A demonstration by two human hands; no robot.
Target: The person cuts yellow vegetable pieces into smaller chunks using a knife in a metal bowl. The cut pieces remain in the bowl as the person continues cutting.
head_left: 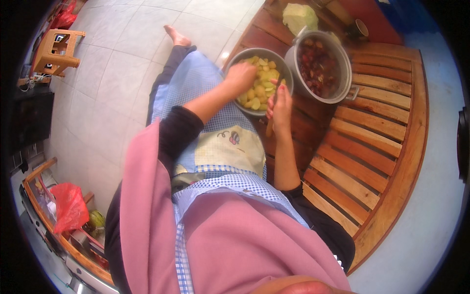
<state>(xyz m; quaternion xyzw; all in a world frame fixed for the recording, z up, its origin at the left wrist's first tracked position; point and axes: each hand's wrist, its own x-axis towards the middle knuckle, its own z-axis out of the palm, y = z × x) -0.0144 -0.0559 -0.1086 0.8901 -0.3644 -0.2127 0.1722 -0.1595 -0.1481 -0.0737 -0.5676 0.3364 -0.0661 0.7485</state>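
Note:
A round grey metal bowl [235, 61] holds many pale yellow peeled pieces [262, 90] that look like potatoes, some of them cut. My left hand [241, 77] is over the bowl's left side, its fingers curled down among the pieces; what they hold is hidden. At the near right rim, my right hand [280, 109] is closed around a knife [270, 128] with a brown handle, its dark blade rising over the bowl. Beside the bowl on the right stands a metal pot [346, 63] with dark red pieces [317, 68] in it, perhaps in liquid.
Bowl and pot stand on a slatted wooden bench [372, 122]. Behind the pot lie a pale green cabbage [299, 18] and a cup [362, 28]. A tan plastic stool [58, 51] is on the tiled floor [112, 73] at left. A red plastic bag [70, 207] hangs lower left.

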